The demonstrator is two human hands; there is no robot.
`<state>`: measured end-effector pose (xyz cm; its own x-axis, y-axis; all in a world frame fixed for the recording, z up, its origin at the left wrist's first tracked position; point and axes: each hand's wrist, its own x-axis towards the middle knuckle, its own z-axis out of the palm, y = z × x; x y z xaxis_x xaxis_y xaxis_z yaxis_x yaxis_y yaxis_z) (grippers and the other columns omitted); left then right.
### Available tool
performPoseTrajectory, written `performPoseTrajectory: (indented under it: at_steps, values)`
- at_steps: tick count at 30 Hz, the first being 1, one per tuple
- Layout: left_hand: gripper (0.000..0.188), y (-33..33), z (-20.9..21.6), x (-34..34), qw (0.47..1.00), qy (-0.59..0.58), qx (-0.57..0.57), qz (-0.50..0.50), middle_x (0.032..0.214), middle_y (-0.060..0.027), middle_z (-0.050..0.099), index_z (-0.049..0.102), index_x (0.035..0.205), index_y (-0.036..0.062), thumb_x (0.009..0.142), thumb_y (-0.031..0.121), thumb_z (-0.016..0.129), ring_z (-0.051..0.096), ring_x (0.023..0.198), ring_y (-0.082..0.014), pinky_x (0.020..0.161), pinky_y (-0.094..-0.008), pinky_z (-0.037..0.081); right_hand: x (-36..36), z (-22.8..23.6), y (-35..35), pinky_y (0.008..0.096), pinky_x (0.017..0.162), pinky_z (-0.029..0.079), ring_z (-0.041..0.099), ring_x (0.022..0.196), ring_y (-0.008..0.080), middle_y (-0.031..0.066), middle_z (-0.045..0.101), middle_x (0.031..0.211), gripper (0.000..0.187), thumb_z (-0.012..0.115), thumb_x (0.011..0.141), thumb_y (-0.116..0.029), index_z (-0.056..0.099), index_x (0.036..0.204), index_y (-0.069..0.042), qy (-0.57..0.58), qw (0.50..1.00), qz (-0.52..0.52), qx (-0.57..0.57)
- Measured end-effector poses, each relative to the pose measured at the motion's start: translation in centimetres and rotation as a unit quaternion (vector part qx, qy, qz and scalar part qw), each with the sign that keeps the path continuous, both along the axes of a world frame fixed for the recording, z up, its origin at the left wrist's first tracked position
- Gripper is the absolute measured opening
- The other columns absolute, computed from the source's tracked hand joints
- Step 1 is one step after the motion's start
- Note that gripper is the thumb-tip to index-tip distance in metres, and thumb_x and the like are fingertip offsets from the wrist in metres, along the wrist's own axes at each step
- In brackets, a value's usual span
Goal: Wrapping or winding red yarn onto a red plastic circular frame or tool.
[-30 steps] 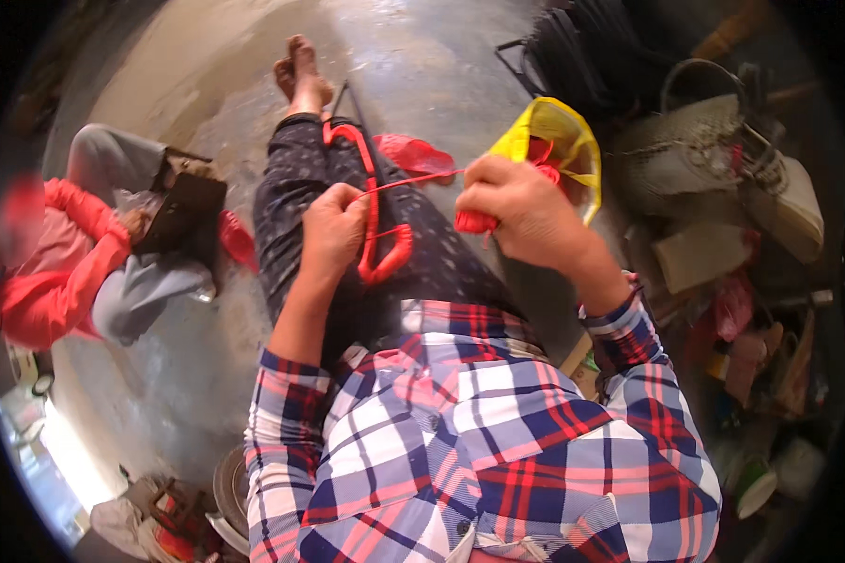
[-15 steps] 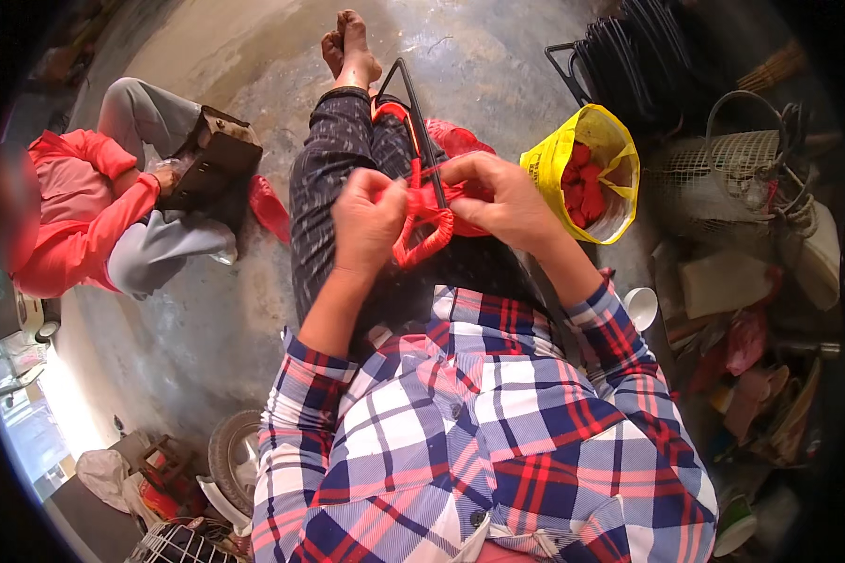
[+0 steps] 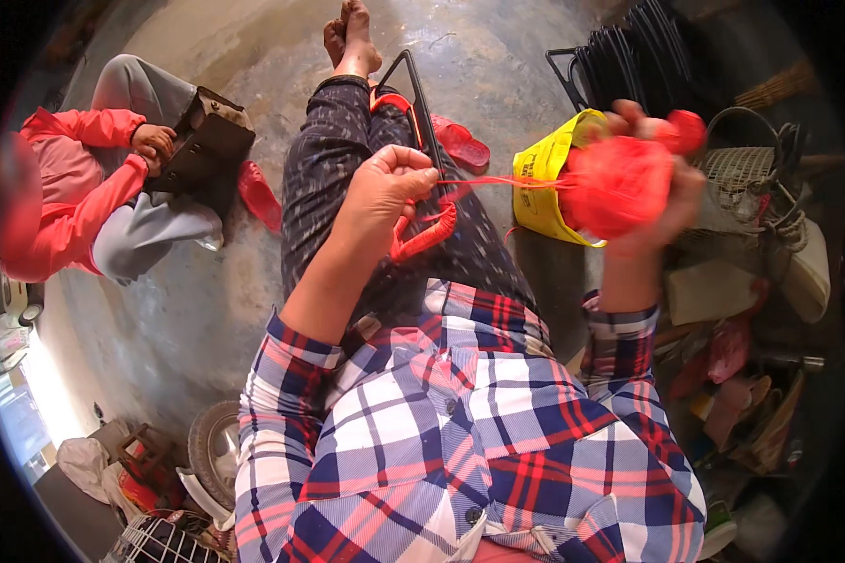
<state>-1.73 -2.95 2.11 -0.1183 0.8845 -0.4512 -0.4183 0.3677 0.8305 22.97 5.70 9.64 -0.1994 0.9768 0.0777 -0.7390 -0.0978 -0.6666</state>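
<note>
A black metal frame [image 3: 423,111] lies along my lap, with red cord wound closely around parts of it, including the wrapped bend [image 3: 425,240] at its near end. Over this end my left hand [image 3: 383,200] is closed, thumb and fingers pinching the red strands [image 3: 507,181]. Those strands stretch rightward, nearly taut, to a big loose bundle of red yarn [image 3: 622,190]. My right hand [image 3: 683,195], smeared by motion, grips the bundle above the yellow bag [image 3: 538,192]. A smaller red ball [image 3: 688,131] shows at the bundle's upper right; whether it is attached I cannot tell.
At left a person in a red jacket [image 3: 75,202] sits with a brown bag [image 3: 202,141] on the lap. Pink slippers [image 3: 460,141] lie on the floor. Several black frames [image 3: 620,61] are stacked at upper right, near a wire basket [image 3: 737,178]. A wheel [image 3: 218,455] stands lower left.
My right hand has left the frame and moved right, now holding the red yarn bundle above the yellow bag. The strands now stretch between my hands. My left hand stays near the frame.
</note>
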Motion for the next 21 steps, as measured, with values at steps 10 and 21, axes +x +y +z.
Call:
performPoseTrajectory:
  at_steps: [10, 21]
  values:
    - [0.020, -0.1, -1.4, 0.7, 0.999, 0.043, -0.021, 0.010, 0.086, -0.0026, 0.061, 0.057, 0.105, 0.0042, 0.088, 0.012, 0.065, 0.053, 0.057, -0.0035, 0.043, -0.0149, 0.036, -0.7, -6.5, -1.2, 0.0211, 0.059, 0.042, 0.048, 0.062, 0.0062, -0.0013, 0.052, 0.072, 0.036, 0.057, 0.084, -0.016, 0.056, 0.116, 0.003, -0.289, 0.955, 0.057, -0.037]
    - [0.024, 0.1, -2.3, 1.0, 0.985, -0.090, -0.142, -0.045, 0.074, -0.0063, 0.062, 0.055, 0.104, 0.0057, 0.089, 0.024, 0.052, 0.054, 0.054, -0.0099, 0.043, -0.0199, 0.033, -0.3, -7.1, -2.3, 0.0234, 0.070, 0.045, 0.053, 0.075, 0.0052, -0.0047, 0.059, 0.081, 0.009, 0.064, 0.078, -0.003, 0.062, 0.087, -0.003, -0.402, 0.880, 0.244, 0.071]
